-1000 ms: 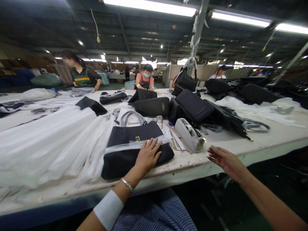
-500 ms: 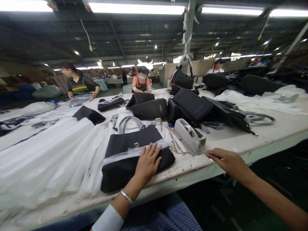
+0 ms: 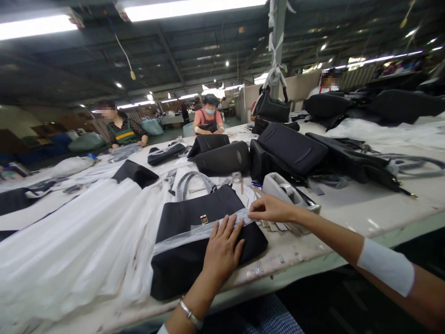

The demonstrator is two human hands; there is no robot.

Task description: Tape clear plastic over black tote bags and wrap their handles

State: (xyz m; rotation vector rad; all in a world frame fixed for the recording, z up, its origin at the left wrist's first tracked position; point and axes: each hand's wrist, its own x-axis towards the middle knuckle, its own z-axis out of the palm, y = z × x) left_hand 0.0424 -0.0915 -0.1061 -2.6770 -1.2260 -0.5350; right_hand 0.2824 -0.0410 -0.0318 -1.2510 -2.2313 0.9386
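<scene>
A black handbag (image 3: 179, 273) lies flat before me on the table, with a gold clasp (image 3: 204, 219) and handles (image 3: 187, 178) wrapped in clear film. A translucent plastic strip (image 3: 184, 239) runs across its front below the clasp. My left hand (image 3: 222, 250) rests flat on the bag and strip, fingers spread. At the strip's right end, my right hand (image 3: 267, 208) is closed in a pinch; whatever is between its fingertips is too small to make out. Just behind that hand stands a grey tape dispenser (image 3: 273, 185), partly hidden by it.
White wrapping sheets (image 3: 86, 241) are heaped at left. Several black bags (image 3: 222, 160) are piled across the table behind. Paper strips (image 3: 248, 195) and a blue pen (image 3: 256, 184) lie by the dispenser. Co-workers (image 3: 210, 116) stand across the table (image 3: 368, 218), whose front edge is near me.
My right hand has moved left from the front of the tape dispenser to the right end of the plastic strip. My left hand stays flat on the bag. The view has shifted slightly.
</scene>
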